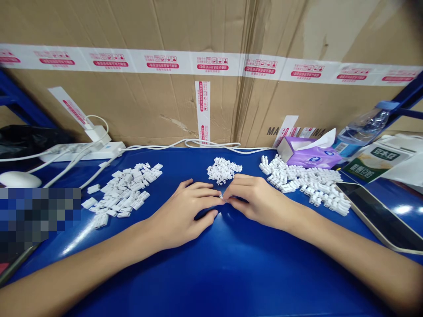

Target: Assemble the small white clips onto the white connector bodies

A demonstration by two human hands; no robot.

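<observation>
A tiny white plastic piece (221, 196) is at the fingertips of both hands, low over the blue tabletop. My right hand (253, 196) pinches it between thumb and forefinger. My left hand (188, 207) lies palm down with its fingers stretched out and thumb apart; one fingertip reaches the same piece. Just beyond the hands is a small heap of little white plastic parts (223, 169). Larger white block-shaped plastic pieces (127, 189) lie scattered to the left. On the right, many white plastic pieces (307, 180) lie in joined-looking rows.
A purple tissue pack (309, 152), a plastic bottle (363, 127) and a green-and-white packet (376, 158) stand at the back right. Near the right edge lies a phone (383, 215). A white power strip (82, 151) with cables sits back left. Cardboard (148, 105) walls the back.
</observation>
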